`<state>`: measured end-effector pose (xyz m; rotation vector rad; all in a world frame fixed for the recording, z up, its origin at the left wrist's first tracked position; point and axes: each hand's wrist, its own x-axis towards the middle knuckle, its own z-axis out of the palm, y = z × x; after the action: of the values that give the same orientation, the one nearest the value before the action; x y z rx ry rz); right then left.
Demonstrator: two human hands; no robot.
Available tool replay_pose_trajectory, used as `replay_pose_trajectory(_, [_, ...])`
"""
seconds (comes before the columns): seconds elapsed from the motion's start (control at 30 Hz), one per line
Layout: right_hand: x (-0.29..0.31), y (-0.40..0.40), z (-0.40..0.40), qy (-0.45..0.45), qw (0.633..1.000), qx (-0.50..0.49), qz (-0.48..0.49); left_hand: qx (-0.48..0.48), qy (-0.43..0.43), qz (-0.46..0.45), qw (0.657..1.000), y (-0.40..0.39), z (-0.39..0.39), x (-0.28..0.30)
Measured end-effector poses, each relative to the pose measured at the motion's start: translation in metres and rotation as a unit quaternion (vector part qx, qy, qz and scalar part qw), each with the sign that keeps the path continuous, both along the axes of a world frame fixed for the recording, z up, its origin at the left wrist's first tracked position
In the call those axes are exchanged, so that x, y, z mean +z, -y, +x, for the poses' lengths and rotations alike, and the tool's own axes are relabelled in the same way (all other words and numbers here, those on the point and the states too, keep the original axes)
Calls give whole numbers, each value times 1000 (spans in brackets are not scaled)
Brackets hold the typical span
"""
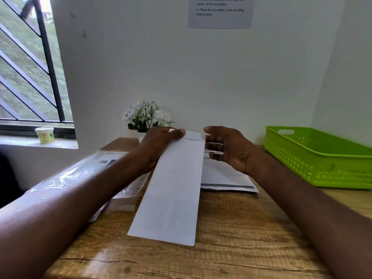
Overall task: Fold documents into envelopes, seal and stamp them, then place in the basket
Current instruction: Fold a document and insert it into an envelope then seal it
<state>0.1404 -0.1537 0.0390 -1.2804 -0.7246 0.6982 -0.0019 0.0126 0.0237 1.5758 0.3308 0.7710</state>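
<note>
A long white envelope (pixel 173 188) stretches from the middle of the wooden table (pixel 221 248) toward the wall, its far end raised. My left hand (pixel 159 146) grips that far end, thumb on top near a small white flap or strip at the tip. My right hand (pixel 229 148) hovers just right of the same end, fingers loosely curled and touching the envelope's edge; I cannot see it holding anything. The green plastic basket (pixel 314 158) stands at the right against the wall. More white papers (pixel 225 176) lie under my right hand.
A clear plastic packet of envelopes (pixel 96 168) and brown paper lie at the left under my left forearm. A small pot of white flowers (pixel 147 117) stands by the wall. A small white tub (pixel 44 134) sits on the windowsill at the left.
</note>
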Motion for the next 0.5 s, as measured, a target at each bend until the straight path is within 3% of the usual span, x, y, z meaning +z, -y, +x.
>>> replay_pose_trajectory(0.3, [-2,-6,-9,38,999,-14,14,-45,-17,7,999,5,5,-1])
replay_pose_trajectory(0.5, [1,-3,-5,13,999,-24,28,-47,57,-118,990,-6,-3,9])
